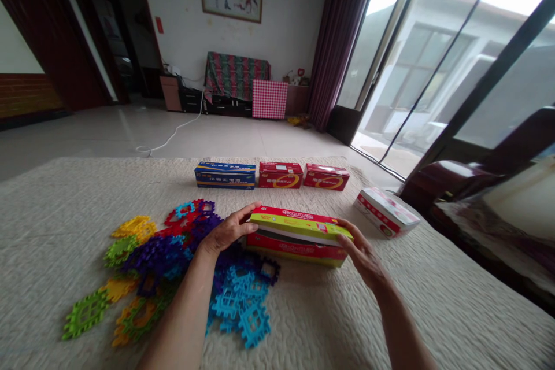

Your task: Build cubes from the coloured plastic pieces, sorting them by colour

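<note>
Your left hand (232, 230) is clamped on the left end of the red-and-yellow box (299, 247), and your right hand (362, 251) has the other end, thumb toward you and fingers round the back. The box is right in front of you on or just over the quilted cover (442, 306), beside the heap of toothed plastic pieces (162, 257); can't tell if its base is fully down. Looks like thin printed card to me, so I'd bet on light, kinda slick, and easy to dent. Note the yellow-green flap (303, 224) on top: there's a dark gap under its front edge, so that bit probably flexes if you lean on it. The end corners should be the stiffest spots, so keep your hold there and go easy, imo, since squeezing mid-length would likely buckle the front wall.
</note>
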Tool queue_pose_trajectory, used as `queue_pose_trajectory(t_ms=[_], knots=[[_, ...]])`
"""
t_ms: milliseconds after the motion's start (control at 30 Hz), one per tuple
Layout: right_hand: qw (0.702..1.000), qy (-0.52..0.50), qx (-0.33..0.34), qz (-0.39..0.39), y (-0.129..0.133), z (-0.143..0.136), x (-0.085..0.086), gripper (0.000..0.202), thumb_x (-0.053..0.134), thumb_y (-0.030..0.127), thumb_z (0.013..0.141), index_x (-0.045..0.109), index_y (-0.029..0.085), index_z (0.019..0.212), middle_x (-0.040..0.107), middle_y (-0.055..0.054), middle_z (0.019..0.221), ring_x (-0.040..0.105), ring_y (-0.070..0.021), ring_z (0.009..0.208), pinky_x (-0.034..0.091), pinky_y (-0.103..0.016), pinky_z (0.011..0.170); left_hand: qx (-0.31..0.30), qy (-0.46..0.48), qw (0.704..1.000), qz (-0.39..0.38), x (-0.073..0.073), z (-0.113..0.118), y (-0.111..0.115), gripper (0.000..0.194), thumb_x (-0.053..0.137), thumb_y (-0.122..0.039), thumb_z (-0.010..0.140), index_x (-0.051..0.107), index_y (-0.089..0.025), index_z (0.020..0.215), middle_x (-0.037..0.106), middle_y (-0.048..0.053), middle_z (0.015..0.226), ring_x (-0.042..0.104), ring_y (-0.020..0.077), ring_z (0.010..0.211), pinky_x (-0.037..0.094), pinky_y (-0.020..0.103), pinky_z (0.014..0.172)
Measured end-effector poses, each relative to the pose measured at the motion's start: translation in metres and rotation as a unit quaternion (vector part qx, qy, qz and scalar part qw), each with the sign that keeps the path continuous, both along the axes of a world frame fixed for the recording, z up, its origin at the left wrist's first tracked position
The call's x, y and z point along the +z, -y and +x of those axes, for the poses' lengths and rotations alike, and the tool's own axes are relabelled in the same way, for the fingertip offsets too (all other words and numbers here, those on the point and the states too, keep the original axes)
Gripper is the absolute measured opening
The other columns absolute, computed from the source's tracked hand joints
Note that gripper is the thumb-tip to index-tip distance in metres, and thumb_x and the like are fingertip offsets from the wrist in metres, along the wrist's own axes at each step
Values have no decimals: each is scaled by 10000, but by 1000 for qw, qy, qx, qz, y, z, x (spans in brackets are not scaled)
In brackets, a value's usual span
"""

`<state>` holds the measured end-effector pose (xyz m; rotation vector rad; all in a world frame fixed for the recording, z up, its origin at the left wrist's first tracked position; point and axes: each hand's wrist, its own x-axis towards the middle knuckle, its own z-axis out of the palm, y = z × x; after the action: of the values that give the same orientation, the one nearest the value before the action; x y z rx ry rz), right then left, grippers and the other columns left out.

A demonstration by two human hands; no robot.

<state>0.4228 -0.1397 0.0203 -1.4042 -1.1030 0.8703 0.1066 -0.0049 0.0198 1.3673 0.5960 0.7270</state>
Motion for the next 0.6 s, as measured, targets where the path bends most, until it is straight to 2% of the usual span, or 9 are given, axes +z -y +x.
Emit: queue_pose_trajectory(t_ms=[133, 367, 467, 600], knots=[[1000, 13, -2, 1, 1, 0, 1, 647, 648, 620, 741, 538, 234, 1249, 664, -88, 1171, 646, -266, 1000, 543, -358, 822, -10, -3, 1000, 4, -5, -1, -4, 696, 657, -252, 733, 443, -214, 1394, 574, 74, 1333, 518, 268, 1224, 329, 433, 1092], [1000, 22, -7, -2, 6, -2, 3, 588, 709, 557, 699, 589, 234, 1175, 623, -85, 1242, 614, -280, 1058, 525, -368, 857, -33, -22, 999, 34, -13, -5, -7, 646, 605, -183, 694, 494, -243, 1327, 489, 46, 1412, 480, 265, 1254, 348, 412, 1078], [1000, 24, -2, 0, 6, -2, 1, 552, 703, 536, 710, 590, 239, 1161, 623, -82, 1233, 601, -291, 1085, 517, -387, 876, -40, -24, 999, 26, -11, -5, -5, 585, 602, -223, 703, 519, -233, 1282, 523, 53, 1366, 506, 263, 1220, 382, 394, 1042], [999, 32, 4, 2, 6, -1, 0, 478, 707, 510, 706, 610, 251, 1096, 530, -77, 1358, 534, -309, 1195, 494, -394, 929, 1, -57, 998, 27, -9, 0, -4, 422, 621, -355, 747, 576, -194, 1134, 608, 76, 1220, 579, 257, 1099, 444, 376, 955]])
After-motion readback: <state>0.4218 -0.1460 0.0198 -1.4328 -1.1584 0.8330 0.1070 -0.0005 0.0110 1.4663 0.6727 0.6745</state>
